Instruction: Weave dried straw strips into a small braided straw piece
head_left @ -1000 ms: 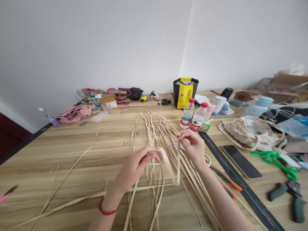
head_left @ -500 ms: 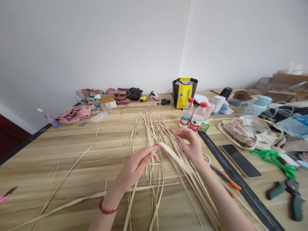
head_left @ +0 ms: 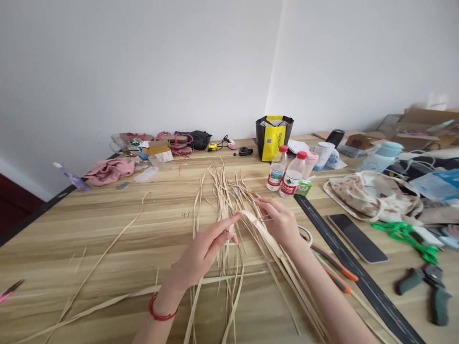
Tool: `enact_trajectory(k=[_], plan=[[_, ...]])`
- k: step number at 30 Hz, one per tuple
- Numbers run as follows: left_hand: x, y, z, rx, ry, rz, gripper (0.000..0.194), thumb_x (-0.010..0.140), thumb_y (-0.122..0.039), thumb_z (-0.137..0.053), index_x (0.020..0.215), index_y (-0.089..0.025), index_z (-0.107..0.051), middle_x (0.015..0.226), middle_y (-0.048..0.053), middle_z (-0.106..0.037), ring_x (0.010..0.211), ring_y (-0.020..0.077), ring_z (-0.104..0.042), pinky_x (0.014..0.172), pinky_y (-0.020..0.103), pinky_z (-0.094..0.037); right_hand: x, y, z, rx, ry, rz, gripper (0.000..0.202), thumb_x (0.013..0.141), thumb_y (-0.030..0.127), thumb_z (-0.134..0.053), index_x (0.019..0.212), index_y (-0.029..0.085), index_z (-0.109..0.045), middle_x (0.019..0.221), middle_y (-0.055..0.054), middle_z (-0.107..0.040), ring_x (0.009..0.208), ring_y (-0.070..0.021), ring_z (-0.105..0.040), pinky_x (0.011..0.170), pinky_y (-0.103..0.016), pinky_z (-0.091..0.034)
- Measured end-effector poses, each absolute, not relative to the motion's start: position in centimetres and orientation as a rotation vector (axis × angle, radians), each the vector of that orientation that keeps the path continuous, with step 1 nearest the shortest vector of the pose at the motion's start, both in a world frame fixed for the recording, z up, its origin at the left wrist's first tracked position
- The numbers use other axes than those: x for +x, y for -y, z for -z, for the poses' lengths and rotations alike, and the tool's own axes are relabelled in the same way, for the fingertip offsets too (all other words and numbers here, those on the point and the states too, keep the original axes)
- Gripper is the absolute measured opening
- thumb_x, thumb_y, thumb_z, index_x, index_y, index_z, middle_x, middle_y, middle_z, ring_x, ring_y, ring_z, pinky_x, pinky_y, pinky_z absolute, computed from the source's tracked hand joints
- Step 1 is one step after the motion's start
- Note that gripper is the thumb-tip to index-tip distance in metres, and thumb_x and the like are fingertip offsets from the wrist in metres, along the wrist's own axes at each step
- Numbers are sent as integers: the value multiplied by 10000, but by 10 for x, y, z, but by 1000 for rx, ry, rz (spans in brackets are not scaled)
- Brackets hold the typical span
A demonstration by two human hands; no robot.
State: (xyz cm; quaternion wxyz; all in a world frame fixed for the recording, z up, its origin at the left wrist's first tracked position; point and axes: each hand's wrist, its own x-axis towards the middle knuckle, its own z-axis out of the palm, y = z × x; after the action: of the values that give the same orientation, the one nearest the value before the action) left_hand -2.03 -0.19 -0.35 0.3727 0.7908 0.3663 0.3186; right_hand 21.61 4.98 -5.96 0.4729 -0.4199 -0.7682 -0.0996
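My left hand [head_left: 204, 248], with a red cord at its wrist, is closed on the end of a wide pale strip [head_left: 263, 234], which runs down to the right under my right forearm. My right hand [head_left: 279, 220] pinches a thin metal rod [head_left: 247, 225] that reaches across the strip toward my left fingers. What kind of tool it is I cannot make out. Below both hands, many narrow dry strips [head_left: 223, 191] lie lengthwise on the wooden table [head_left: 107, 215]. A long twisted strip [head_left: 118, 298] crosses the table at the lower left.
Two red-capped bottles [head_left: 292, 177] and a yellow-black bag [head_left: 274, 138] stand behind my right hand. Farther right are orange-handled pliers [head_left: 337, 260], a black ruler-like strip [head_left: 344, 253], a phone [head_left: 357, 238] and dark-handled cutters [head_left: 439, 301]. A pink cloth [head_left: 111, 170] lies at the back left.
My right hand has moved slightly down and turned, its fingers curling more over the rod. The wide strip's upper end arches more beside my left fingertips.
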Motion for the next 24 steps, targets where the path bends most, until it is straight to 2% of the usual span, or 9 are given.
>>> enact_trajectory(k=[7,12,17,24], plan=[[-20,3,2,2035,-922,-788,406,978,-245,-386,1371,-344,-421,933,5,-677,820,168,-579,866,330,-429,223,-54,62,-1179,1791,232,242,895,144,-476,1010,219,-675,1007,-115,-716,928,-244,-673,804,-382,-547],[-20,3,2,2023,-924,-770,418,980,-239,-379,1384,-340,-404,937,10,-677,800,162,-582,823,316,-447,230,-62,70,-1209,1777,218,238,895,141,-467,983,221,-672,985,-107,-715,911,-238,-670,791,-366,-538],[-20,4,2,2008,-915,-789,418,978,-225,-391,1377,-349,-409,968,4,-678,863,156,-589,871,309,-434,234,-67,76,-1229,1774,209,227,898,148,-460,954,204,-672,947,-116,-714,864,-249,-669,749,-366,-531],[-19,3,1,2023,-933,-802,412,975,-244,-397,1378,-325,-416,957,20,-683,824,158,-597,860,310,-447,229,-62,71,-1159,1826,171,245,887,126,-457,985,215,-663,1007,-120,-706,933,-259,-656,802,-405,-533]])
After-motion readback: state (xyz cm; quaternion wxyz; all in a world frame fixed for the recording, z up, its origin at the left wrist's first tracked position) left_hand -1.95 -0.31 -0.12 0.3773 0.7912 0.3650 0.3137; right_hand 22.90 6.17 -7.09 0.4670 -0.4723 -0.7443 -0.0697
